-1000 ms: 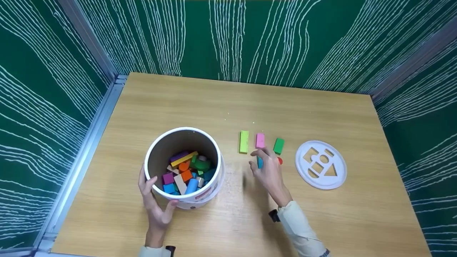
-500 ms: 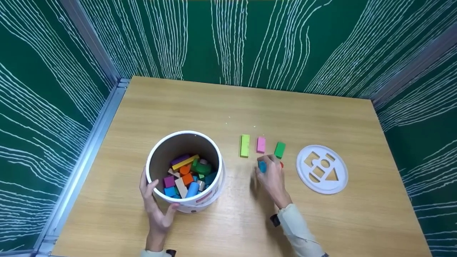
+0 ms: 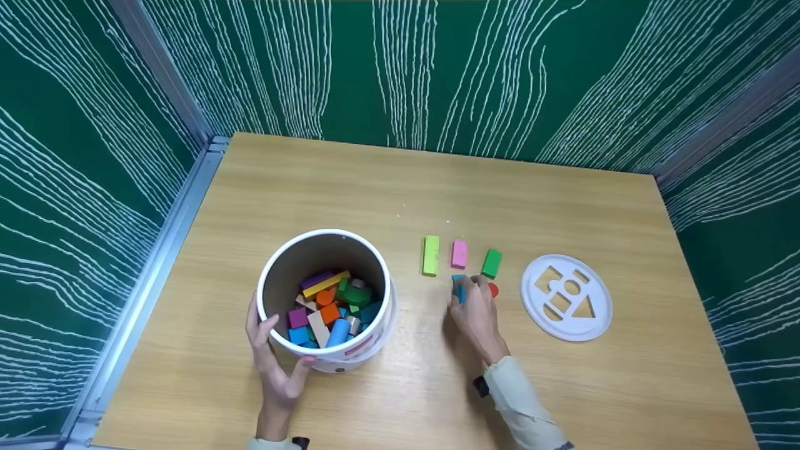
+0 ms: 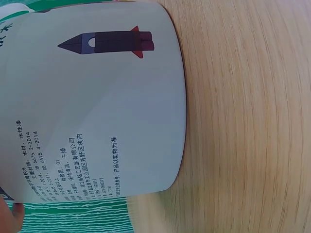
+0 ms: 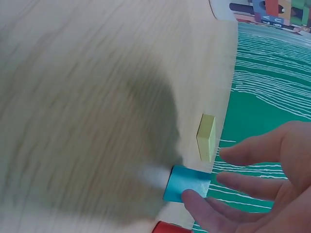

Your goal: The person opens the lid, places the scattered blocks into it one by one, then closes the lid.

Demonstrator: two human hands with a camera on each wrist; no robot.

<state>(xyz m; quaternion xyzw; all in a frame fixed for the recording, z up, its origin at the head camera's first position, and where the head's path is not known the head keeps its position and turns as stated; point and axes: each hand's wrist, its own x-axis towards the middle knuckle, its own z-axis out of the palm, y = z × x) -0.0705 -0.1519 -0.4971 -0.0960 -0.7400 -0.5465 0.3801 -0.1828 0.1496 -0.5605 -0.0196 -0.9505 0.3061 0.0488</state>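
Note:
My left hand (image 3: 275, 378) grips the near left side of a white round bucket (image 3: 275, 256), its fingers and thumb spread about the rim. Inside lie several coloured wooden blocks. In the left wrist view the bucket's printed wall (image 4: 112, 97) stands on the wood. With my right hand (image 3: 478, 319) I pinch a blue block (image 3: 459, 289) low at the table; in the right wrist view the thumb presses the block's face (image 5: 182, 179). Partly behind that hand is a red block (image 3: 493, 290). Lime (image 3: 430, 255), pink (image 3: 459, 254) and green (image 3: 491, 263) blocks stand in a row just beyond.
To the right lies a white round lid (image 3: 531, 300) with several shaped holes. The wooden table (image 3: 625, 387) ends at green walls (image 3: 350, 69) with white wavy lines. A metal rail (image 3: 156, 250) runs along the left edge.
My right hand has come from hovering with spread fingers to pinching the blue block, which turned a little under the fingers. The left hand stays on the bucket. The view shifted slightly.

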